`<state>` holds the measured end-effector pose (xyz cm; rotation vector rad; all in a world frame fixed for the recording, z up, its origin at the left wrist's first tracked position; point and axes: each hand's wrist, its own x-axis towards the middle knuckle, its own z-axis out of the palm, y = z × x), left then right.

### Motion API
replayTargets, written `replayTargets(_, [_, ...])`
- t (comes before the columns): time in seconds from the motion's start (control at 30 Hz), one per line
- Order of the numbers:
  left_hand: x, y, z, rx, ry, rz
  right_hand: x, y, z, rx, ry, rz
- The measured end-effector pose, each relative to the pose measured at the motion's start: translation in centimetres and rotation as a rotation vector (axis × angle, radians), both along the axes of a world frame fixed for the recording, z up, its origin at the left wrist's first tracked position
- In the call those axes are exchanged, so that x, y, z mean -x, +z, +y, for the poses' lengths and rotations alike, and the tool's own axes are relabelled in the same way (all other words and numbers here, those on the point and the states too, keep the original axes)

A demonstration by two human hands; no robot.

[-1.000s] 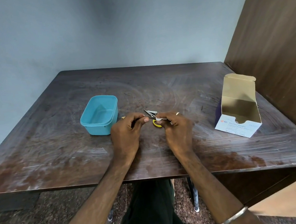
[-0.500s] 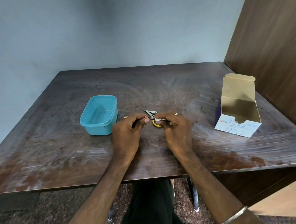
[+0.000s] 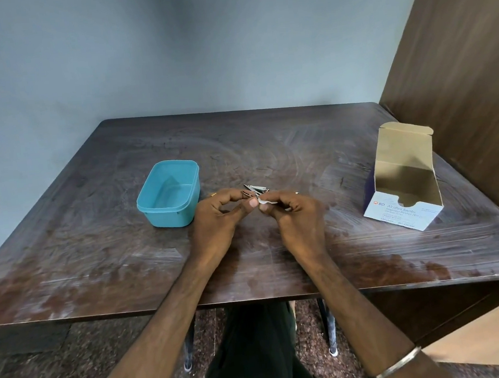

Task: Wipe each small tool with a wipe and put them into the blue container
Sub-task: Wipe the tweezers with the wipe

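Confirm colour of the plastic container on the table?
Light blue rectangular plastic container, plain with no pattern; clearest in the head view.

The table (image 3: 268, 144) is dark wood, scuffed and a bit shiny. The blue container (image 3: 170, 217) is smooth plastic. The swab box (image 3: 403, 213) is matt cardboard. The small tools (image 3: 254, 188) are shiny metal.

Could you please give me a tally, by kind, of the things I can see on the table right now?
Blue container: 1
Cardboard swab box: 1
White wipe, pinched in the right hand: 1
Small metal tools: at least 2, one in the left hand, one lying behind the fingers; others may be hidden
Total: at least 5
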<state>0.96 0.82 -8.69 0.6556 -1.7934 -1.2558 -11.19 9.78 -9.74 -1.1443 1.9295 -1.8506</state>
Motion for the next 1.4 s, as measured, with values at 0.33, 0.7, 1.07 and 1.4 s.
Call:
replayTargets(0.33, [0.3, 0.5, 0.3, -0.184, 0.034, 0.105, 0.7, 0.0, -0.1, 0.117, -0.052, -0.249])
replayTargets(0.7, [0.3, 0.8, 0.9, -0.049, -0.054, 0.000, 0.1, 1.0, 0.4, 0.078, 0.109, -0.245])
replayTargets(1.07, [0.3, 0.7, 0.8, -0.052, -0.035, 0.025, 0.7, 0.9, 0.6, 0.086, 0.268, -0.371])
replayTargets(1.4, [0.1, 0.7, 0.9, -0.095, -0.144, -0.012, 0.7, 0.9, 0.7, 0.054, 0.330, -0.273])
